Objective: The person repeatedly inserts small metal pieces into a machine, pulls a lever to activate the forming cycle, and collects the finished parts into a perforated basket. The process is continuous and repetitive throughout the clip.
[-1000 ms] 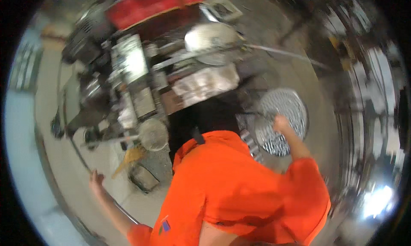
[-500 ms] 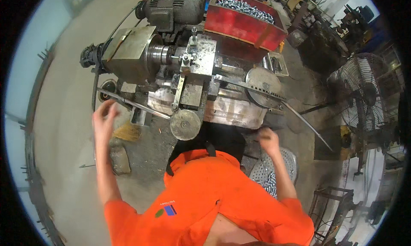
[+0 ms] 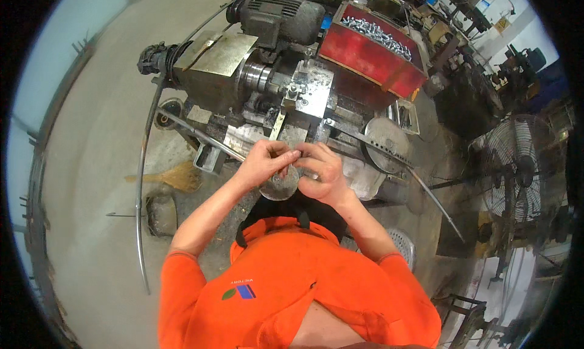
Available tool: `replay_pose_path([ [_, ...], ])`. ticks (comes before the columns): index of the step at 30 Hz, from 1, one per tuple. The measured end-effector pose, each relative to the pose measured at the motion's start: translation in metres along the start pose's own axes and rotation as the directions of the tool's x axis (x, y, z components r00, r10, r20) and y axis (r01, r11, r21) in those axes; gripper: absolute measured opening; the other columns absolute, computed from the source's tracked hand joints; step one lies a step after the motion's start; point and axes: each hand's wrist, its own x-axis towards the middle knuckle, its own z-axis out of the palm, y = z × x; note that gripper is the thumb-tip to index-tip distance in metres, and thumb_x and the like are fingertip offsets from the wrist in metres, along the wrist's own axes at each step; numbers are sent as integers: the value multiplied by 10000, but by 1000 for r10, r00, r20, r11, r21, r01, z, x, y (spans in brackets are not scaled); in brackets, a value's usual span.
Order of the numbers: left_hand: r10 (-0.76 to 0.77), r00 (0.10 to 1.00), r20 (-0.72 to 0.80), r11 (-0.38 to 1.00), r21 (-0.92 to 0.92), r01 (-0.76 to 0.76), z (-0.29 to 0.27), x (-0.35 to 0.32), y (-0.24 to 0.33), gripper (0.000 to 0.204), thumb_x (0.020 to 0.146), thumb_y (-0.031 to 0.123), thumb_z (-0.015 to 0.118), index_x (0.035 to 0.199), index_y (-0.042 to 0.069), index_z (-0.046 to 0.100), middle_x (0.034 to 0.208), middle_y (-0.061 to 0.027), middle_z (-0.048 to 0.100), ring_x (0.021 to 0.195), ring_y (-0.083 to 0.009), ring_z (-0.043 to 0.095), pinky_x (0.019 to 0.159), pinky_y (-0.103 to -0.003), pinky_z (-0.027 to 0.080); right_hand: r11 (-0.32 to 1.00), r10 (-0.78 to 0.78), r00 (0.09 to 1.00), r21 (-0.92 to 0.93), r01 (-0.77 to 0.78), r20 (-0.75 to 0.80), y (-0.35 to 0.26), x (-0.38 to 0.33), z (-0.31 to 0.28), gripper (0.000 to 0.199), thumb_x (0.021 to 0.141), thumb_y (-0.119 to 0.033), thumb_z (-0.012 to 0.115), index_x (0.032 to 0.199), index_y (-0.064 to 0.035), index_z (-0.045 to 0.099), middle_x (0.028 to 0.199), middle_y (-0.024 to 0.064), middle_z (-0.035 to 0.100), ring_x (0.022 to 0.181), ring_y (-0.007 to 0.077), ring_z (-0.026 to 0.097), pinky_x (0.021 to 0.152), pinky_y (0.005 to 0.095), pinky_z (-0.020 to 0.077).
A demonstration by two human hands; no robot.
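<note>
Concrete floor point(image 3: 100, 142), kinda grimy. Disc point(image 3: 279, 190) sat right below the left hand point(image 3: 266, 162) and right hand point(image 3: 322, 171), partly covered. Fingers were curled, tips brought together between both hands; couldn't tell if they pinched anything. Machine point(image 3: 311, 89) was just beyond, then the motor point(image 3: 283, 20) and red bin point(image 3: 364, 58) of bolts point(image 3: 378, 36). Broom point(image 3: 181, 177) lay off left.

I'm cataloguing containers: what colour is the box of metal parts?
The box is red, showing best in the head view.
</note>
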Motion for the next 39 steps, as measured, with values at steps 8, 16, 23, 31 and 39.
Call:
replay_pose_path([
  [8, -89, 995, 39, 980, 180, 81, -26, 3, 16, 299, 876, 250, 586, 718, -3, 606, 562, -15, 550, 527, -67, 522, 483, -223, 404, 998, -67, 966, 1, 69, 248, 19, 24, 5, 244, 528, -142, 614, 748, -38, 642, 934, 114, 609, 797, 292, 544, 708, 369, 468],
  [16, 15, 918, -397, 953, 284, 107, -129, -59, 41, 276, 884, 204, 551, 996, -47, 576, 671, -42, 578, 596, -103, 557, 573, -249, 452, 854, 157, 960, -519, -16, 230, 84, 130, 30, 189, 527, -200, 609, 666, -98, 685, 767, 109, 610, 798, 313, 563, 646, 414, 474],
  [23, 168, 562, -810, 478, 566, 672, -219, -208, 13, 325, 826, 278, 582, 994, 1, 613, 694, -182, 615, 648, -300, 611, 620, -375, 465, 774, 456, 851, -587, -237, 258, 132, 168, 74, 206, 568, -197, 595, 685, -60, 694, 782, 192, 641, 824, 347, 592, 761, 375, 495],
  [31, 9, 505, -863, 324, 480, 815, -180, -253, -33, 409, 795, 335, 605, 1040, 7, 592, 767, -206, 624, 738, -370, 609, 688, -446, 461, 817, 368, 864, -564, -123, 344, 138, 167, 80, 220, 549, -205, 595, 707, -109, 715, 791, 128, 660, 841, 316, 577, 776, 351, 480],
  [39, 75, 493, -867, -58, 490, 870, -277, -277, -73, 160, 747, 166, 594, 843, 51, 538, 696, -156, 613, 678, -340, 608, 599, -456, 471, 852, 313, 855, -520, -61, 413, 133, 164, 71, 228, 541, -220, 571, 695, -125, 712, 777, 95, 660, 820, 314, 539, 742, 351, 473],
])
